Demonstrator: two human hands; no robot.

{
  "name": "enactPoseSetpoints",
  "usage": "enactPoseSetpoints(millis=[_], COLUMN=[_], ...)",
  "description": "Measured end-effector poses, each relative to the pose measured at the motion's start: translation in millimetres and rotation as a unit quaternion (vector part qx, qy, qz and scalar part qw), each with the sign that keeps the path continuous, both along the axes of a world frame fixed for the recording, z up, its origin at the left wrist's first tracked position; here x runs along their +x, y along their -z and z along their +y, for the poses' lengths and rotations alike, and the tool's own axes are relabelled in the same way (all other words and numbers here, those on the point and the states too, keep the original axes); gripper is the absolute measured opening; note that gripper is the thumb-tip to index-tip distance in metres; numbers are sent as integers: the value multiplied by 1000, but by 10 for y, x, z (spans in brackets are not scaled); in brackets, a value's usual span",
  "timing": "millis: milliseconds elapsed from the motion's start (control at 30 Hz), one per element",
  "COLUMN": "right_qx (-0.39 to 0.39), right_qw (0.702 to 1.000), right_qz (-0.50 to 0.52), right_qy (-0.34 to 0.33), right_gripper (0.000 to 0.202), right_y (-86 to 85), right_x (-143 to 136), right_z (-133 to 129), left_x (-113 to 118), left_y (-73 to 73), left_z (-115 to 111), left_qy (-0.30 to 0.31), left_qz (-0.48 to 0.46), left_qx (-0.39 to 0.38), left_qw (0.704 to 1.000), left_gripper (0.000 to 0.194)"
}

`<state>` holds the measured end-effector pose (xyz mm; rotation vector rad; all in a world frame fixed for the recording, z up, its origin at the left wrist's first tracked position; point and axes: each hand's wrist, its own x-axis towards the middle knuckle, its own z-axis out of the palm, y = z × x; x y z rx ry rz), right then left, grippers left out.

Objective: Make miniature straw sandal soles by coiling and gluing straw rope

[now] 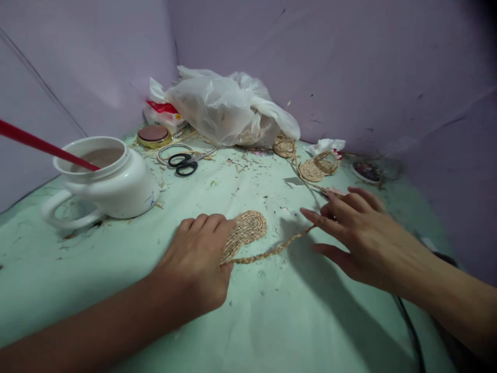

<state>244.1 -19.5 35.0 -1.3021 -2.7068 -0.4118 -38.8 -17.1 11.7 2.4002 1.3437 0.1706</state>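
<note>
A flat coiled piece of braided straw lies near the middle of the green surface, its left part under my left hand, whose fingers are wrapped round its edge. From that piece a braided cord runs right and up to my right hand. My right hand hovers over the cord with thumb and forefinger apart, the cord passing behind the fingers. Farther back the cord goes on past the right fingers toward the bag.
A white pot with a red stick stands at left. Behind are black-handled scissors, a round tin, a plastic bag, woven discs and a small oval object. A dark cable runs at right.
</note>
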Motion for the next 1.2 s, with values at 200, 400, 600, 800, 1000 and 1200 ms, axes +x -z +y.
enactPoseSetpoints(millis=[200,400,600,800,1000,1200], right_qx=[-33,-212,-251,-184,-129,43], right_qw=[997,974,957,973,955,960], right_qz=[-51,52,90,103,247,249], right_qy=[53,53,112,92,103,117], right_gripper=[25,16,7,10,21,38], right_y=[101,153,216,286,446,555], right_x=[-145,-668,-808,-864,-927,-1027], right_z=[-126,-198,-232,-277,-336,-349], left_x=[9,16,11,14,7,7], left_y=[-3,-5,-7,0,17,17], left_z=[12,12,11,16,5,3], left_qy=[-3,1,0,-1,-7,-10], left_qz=[14,8,0,-5,-8,-17], left_qx=[-5,-5,-2,-1,3,-3], left_qw=[1000,1000,1000,1000,1000,1000], left_gripper=[42,48,46,46,47,50])
